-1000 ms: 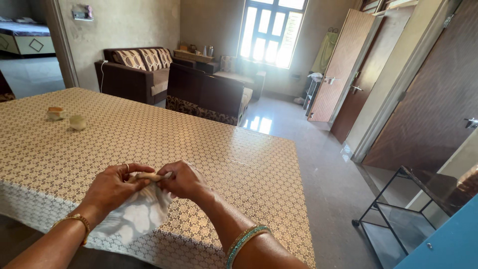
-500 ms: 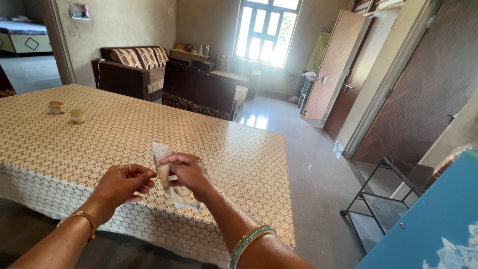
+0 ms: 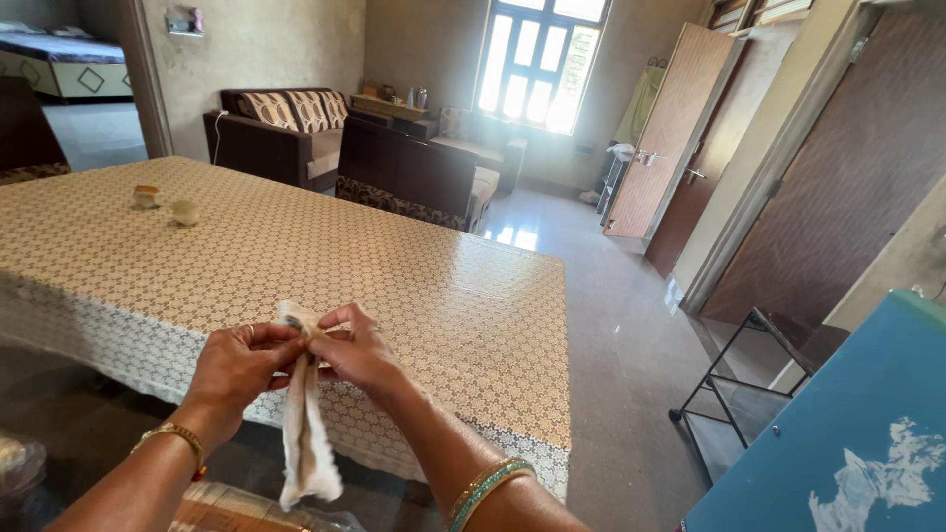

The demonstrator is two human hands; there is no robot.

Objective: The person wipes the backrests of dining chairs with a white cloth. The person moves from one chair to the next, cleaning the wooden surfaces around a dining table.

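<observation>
Living room, patterned counter (image 3: 296,256) ahead. Left hand (image 3: 241,365) and right hand (image 3: 360,355) each pinch white cloth (image 3: 304,433) top edge; rest hangs loose, lengthwise.

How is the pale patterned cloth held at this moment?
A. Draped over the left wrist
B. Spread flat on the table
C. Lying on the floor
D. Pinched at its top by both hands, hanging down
D: both the left hand and right hand pinch the top of the pale patterned cloth, which hangs down in front of the table edge.
</observation>
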